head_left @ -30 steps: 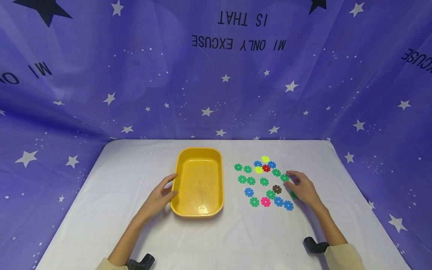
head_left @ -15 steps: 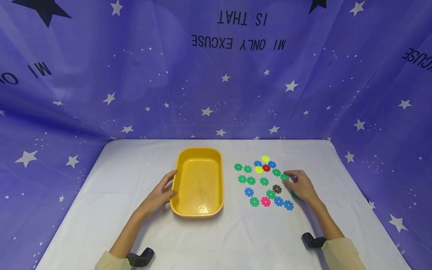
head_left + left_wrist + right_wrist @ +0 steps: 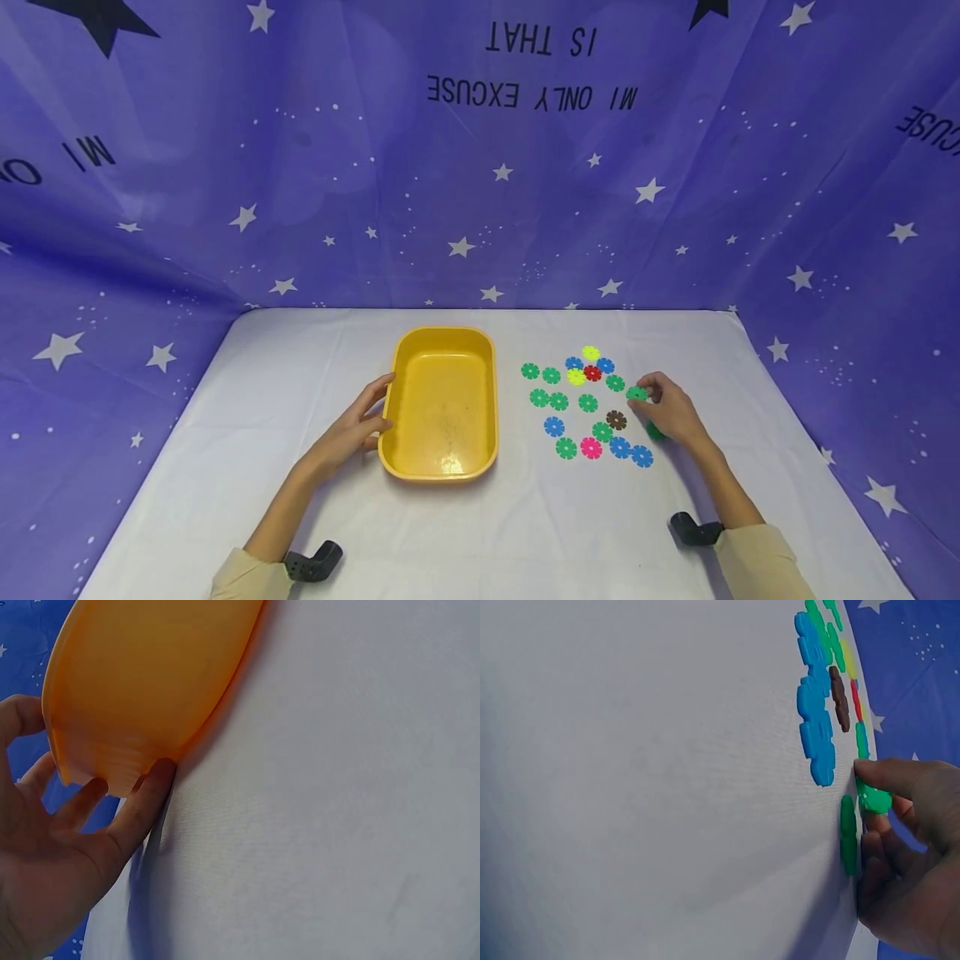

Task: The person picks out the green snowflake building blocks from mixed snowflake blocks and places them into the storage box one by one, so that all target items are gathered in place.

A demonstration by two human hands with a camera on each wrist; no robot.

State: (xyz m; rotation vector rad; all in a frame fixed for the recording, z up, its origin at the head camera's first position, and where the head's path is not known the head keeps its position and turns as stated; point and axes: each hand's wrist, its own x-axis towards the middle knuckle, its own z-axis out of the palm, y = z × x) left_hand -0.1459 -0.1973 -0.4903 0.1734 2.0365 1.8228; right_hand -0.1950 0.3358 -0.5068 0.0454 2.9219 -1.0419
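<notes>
My left hand [image 3: 348,433] holds the left side of a yellow plastic tray [image 3: 487,400], with thumb and index fingertips at the rim. In the left wrist view, the fingers bend against the wall of the tray [image 3: 157,667]. My right hand [image 3: 670,412] pinches a green notched snowflake disc [image 3: 637,393] between thumb and index finger. This disc appears tilted; the right wrist view also shows the green disc [image 3: 875,798] between the fingers. Another green disc [image 3: 656,431] lies on the table, partly hidden beneath the right hand.
Several snowflake discs lie between tray and right hand, including a brown disc [image 3: 617,420], a pink disc [image 3: 591,448], a red disc [image 3: 592,373] and a blue disc [image 3: 554,427]. A white cloth [image 3: 525,533] covers the table. A purple star-printed curtain [image 3: 480,200] stands behind.
My right thumb and index finger have closed on the green disc, which has tilted and shifted slightly right. The left hand stays at the tray with slight finger movement.
</notes>
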